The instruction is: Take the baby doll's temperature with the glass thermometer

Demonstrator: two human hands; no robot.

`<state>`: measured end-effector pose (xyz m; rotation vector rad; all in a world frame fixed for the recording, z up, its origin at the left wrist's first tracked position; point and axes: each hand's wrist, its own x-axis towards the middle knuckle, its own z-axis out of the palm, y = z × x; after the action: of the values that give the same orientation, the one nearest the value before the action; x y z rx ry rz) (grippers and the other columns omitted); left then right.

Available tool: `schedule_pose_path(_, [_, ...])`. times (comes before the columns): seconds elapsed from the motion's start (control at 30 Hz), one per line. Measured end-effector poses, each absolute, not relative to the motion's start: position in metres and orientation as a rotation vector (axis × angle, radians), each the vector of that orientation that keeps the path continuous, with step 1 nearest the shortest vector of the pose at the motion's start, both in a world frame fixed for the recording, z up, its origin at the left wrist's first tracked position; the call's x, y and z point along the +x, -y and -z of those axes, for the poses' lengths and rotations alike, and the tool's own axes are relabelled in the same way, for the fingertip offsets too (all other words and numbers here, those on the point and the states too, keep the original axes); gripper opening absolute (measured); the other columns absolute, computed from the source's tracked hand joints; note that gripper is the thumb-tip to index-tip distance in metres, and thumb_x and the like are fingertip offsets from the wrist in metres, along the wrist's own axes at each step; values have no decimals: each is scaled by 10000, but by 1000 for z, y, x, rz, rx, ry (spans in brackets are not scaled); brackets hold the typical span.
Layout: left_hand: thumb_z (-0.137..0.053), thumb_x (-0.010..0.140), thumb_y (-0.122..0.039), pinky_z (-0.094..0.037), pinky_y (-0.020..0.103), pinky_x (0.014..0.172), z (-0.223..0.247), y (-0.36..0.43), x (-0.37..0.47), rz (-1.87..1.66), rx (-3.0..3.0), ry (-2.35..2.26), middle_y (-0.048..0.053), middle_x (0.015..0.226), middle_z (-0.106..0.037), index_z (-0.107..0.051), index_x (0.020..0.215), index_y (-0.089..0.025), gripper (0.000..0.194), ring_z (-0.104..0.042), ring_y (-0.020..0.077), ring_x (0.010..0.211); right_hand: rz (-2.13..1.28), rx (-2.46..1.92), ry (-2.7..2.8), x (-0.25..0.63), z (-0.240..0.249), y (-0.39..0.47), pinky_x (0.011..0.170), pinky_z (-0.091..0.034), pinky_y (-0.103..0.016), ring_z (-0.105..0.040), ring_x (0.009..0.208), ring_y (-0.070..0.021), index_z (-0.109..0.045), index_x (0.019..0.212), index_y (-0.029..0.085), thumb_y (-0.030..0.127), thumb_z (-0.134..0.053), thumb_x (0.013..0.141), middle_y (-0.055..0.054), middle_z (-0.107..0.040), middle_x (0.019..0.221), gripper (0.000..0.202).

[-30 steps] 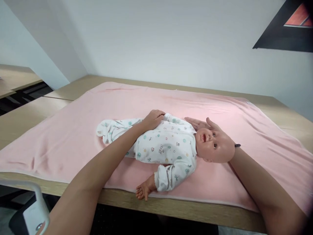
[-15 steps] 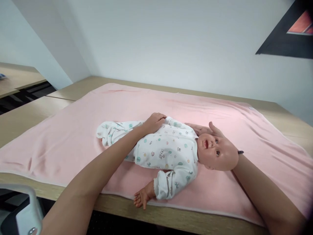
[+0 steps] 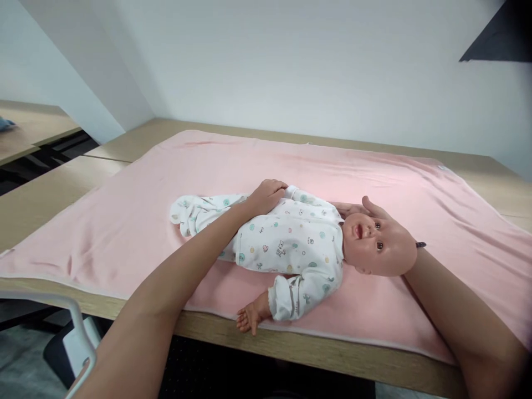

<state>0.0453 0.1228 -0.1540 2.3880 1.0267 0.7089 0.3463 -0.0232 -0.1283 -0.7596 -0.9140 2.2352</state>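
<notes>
A baby doll [image 3: 286,238] in a white, printed sleepsuit lies on its back on a pink blanket [image 3: 137,221], its bare head [image 3: 390,249] to the right. My left hand [image 3: 268,197] rests on the far side of its waist, fingers curved over the suit beside the far sleeve cuff. Behind the head and far shoulder lies my right hand [image 3: 369,209]; its thumb sticks up and the fingers reach toward the shoulder, partly hidden. My right forearm passes beneath the head. The doll's near hand [image 3: 251,317] extends to the table's front edge.
Under the blanket is a light wooden table [image 3: 316,346]. A white wall [image 3: 291,72] stands behind it. At lower left is a grey metal frame [image 3: 78,321]; another table [image 3: 33,124] is at far left. A dark panel [image 3: 502,41] shows at upper right.
The camera view has shifted, so the doll, blanket and table sit a little higher and farther right in the picture. Both hands keep their places on the doll.
</notes>
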Motion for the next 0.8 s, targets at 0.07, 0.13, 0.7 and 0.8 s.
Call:
schedule_pose_path(0.07, [-372,911,-291,-449,421,1061,154,-123,46,-713,2394,-1015,72,1168,-721,-714,1094,-188,401,-615,247,1134,-2222,-755,902,345,126,26,540,-595,-460,-743,765,-312,-343,1556,299,679,-261,992,-133,-661,1324,685])
schedule_pose_path(0.13, [-372,905,-280,-446,418,1059,154,-123,46,-719,2400,-1005,70,1154,-726,-715,1078,-191,394,-622,240,1113,-2222,-756,899,343,125,26,548,-595,-454,-741,763,-306,-342,1557,290,669,-266,996,-136,-675,1297,682])
schedule_pose_path(0.7, [-374,904,-275,-434,429,1063,155,-125,45,-755,2405,-985,72,1165,-721,-708,1088,-187,391,-616,238,1121,-2111,-786,1011,342,133,14,658,-613,-500,-737,895,-311,-352,1554,303,729,-187,974,-112,-619,1394,738])
schedule_pose_path(0.8, [-373,900,-275,-443,428,1052,154,-124,46,-755,2412,-981,72,1154,-726,-711,1080,-187,393,-624,239,1106,-1973,-801,1033,340,133,14,840,-603,-498,-704,1055,-306,-389,1531,290,735,-197,969,-100,-619,1395,743])
